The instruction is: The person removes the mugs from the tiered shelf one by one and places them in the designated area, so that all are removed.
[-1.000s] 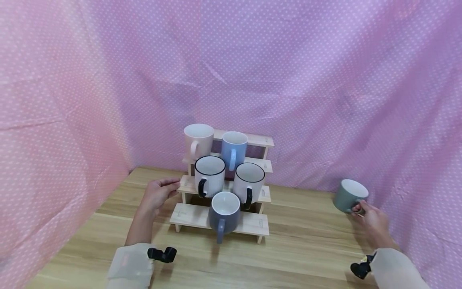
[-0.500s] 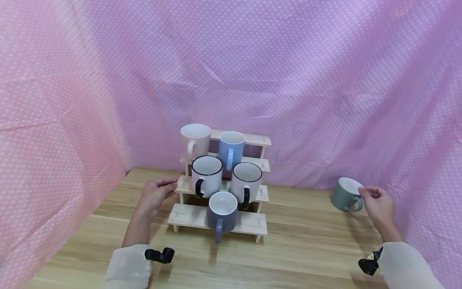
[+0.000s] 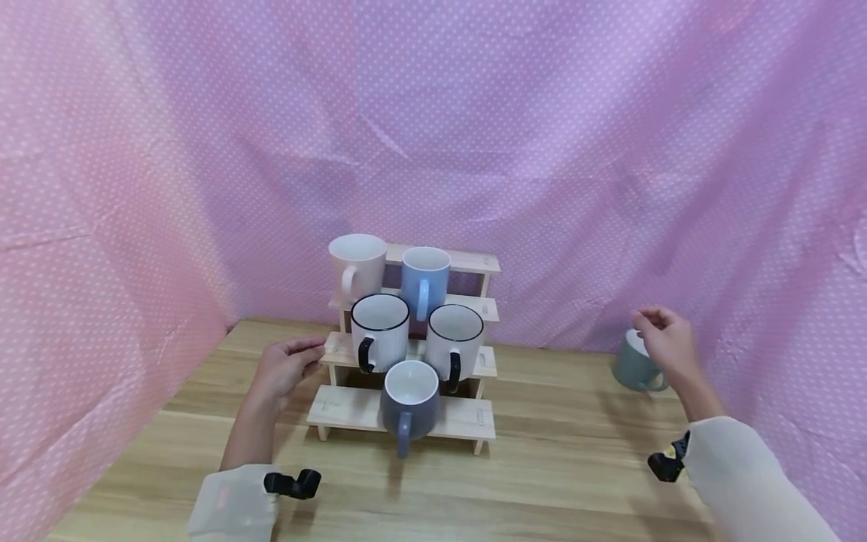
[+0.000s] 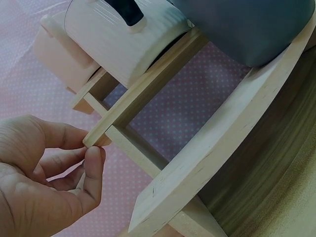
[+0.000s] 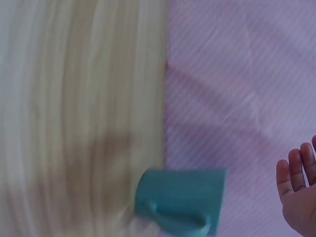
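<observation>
My left hand (image 3: 284, 369) pinches the left end of a board of the stepped wooden rack (image 3: 342, 406); the left wrist view shows thumb and fingertips at that board's tip. A grey mug (image 3: 409, 412) stands on the lowest step. Behind it, two white mugs with black rims, the left mug (image 3: 381, 346) and the right mug (image 3: 454, 357), share the second step. A pink mug (image 3: 359, 277) and a blue mug (image 3: 413, 284) stand one step higher. At the right, my right hand (image 3: 670, 350) hovers by a green mug (image 3: 630, 370), holding nothing and partly covering its rim.
A wood-grain table (image 3: 555, 452) carries the rack and the green mug. Pink dotted cloth (image 3: 542, 150) hangs behind and along both sides, close to the table's back edge. Dark wrist mounts sit on both sleeves (image 3: 738, 459).
My right hand has let go of the green mug's handle, risen and swung left over the mug, which stays standing. The left hand keeps its pinch on the rack. The head view has turned slightly right.
</observation>
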Action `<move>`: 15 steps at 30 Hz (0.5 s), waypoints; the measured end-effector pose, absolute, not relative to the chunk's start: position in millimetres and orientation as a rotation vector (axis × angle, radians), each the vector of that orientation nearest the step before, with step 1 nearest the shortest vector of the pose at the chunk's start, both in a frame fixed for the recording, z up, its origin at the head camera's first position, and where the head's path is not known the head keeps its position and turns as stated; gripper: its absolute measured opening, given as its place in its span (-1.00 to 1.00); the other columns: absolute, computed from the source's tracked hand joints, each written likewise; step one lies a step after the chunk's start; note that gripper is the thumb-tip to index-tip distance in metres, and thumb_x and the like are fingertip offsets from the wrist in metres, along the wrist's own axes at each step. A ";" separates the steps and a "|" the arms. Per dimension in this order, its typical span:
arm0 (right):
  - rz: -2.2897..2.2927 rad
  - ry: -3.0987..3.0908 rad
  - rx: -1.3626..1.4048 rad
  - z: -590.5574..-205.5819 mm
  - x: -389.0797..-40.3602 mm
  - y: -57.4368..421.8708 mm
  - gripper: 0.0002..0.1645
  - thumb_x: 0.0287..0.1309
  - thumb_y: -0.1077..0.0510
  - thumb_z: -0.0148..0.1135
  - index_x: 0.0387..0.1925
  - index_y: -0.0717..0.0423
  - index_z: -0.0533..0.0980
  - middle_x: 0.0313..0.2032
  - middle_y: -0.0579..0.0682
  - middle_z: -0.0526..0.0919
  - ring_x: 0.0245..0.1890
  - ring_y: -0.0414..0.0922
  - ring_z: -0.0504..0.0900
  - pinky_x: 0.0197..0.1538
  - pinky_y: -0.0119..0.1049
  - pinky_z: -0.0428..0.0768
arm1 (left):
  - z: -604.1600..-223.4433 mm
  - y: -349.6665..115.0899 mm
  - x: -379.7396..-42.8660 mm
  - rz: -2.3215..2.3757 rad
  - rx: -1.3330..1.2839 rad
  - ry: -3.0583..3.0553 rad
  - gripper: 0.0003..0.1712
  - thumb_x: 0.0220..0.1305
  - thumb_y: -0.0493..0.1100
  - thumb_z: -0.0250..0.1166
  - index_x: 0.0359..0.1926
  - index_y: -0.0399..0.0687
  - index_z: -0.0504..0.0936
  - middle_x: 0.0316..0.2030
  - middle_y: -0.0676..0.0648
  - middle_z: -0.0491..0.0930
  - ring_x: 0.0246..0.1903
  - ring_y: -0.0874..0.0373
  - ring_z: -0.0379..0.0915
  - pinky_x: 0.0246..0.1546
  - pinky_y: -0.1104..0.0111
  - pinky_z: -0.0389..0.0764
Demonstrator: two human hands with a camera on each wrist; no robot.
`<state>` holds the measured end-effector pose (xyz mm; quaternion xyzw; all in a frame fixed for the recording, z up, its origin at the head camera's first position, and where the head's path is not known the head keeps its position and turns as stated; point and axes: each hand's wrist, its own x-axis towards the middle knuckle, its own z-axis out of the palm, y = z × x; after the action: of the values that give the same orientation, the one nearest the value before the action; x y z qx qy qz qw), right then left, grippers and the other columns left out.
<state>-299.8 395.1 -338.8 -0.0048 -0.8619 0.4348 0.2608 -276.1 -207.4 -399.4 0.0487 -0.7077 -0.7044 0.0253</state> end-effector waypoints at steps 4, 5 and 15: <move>1.199 -2.373 0.077 -328.6 -305.4 373.4 -0.56 0.49 0.07 0.18 0.02 0.45 0.53 -0.38 -0.35 0.58 -0.36 -0.43 0.57 -0.27 -0.63 0.59 | -400.3 -208.2 -276.2 -2.184 0.145 -2.171 -0.53 0.46 -0.31 0.24 0.28 -0.51 0.47 -0.15 0.06 0.62 -0.24 0.36 0.53 -0.15 0.54 0.68; 1.190 -2.381 0.103 -326.4 -307.4 368.3 -0.57 0.49 0.07 0.18 0.03 0.45 0.53 -0.35 -0.29 0.61 -0.35 -0.43 0.57 -0.26 -0.63 0.59 | -400.3 -208.1 -276.2 -2.186 0.143 -2.167 -0.54 0.46 -0.31 0.24 0.27 -0.52 0.47 -0.15 0.07 0.63 -0.24 0.36 0.53 -0.16 0.54 0.68; 1.132 -2.484 0.331 -311.5 -315.7 311.8 -0.54 0.53 0.00 0.12 0.06 0.37 0.55 -0.10 0.27 0.65 -0.22 -0.27 0.59 -0.20 -0.60 0.59 | -399.0 -209.1 -275.1 -2.198 0.141 -2.180 -0.53 0.47 -0.29 0.26 0.28 -0.50 0.48 -0.12 0.02 0.62 -0.24 0.35 0.53 -0.15 0.53 0.68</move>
<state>-315.7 311.8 -311.5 0.1180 -0.8860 0.4039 0.1949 -275.1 -209.1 -399.0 0.0454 -0.7033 -0.7091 0.0215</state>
